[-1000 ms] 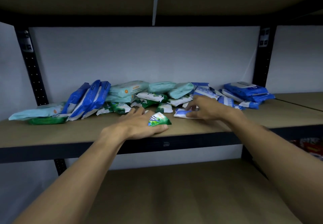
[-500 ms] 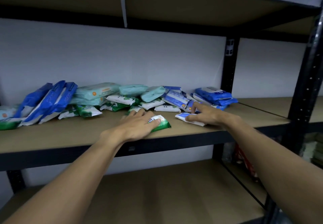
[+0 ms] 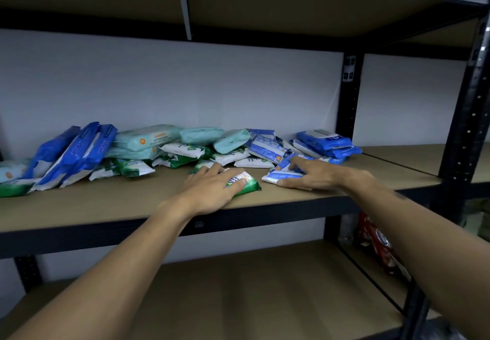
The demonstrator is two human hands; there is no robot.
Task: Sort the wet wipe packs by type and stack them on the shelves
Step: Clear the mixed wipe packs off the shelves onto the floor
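Fingers (image 3: 212, 168) of left hand (image 3: 212, 188) spread near-flat, pressing small green-and-white plastic wipe pack (image 3: 250, 185) at front of brown board shelf (image 3: 106, 202) | right hand (image 3: 315, 174) curled, thumb at front edge, pinching small blue-and-white plastic wipe pack (image 3: 275, 176) just beside | mixed pile of packs (image 3: 169, 141) behind

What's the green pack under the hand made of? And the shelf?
The green pack looks like thin, glossy plastic film: it glints and crinkles at the edge. The shelf board is probably pressed wood with a matte brown finish: flat, dull, no visible grain.

Red packets (image 3: 379, 241) sit low right; white wall (image 3: 185, 88) behind.
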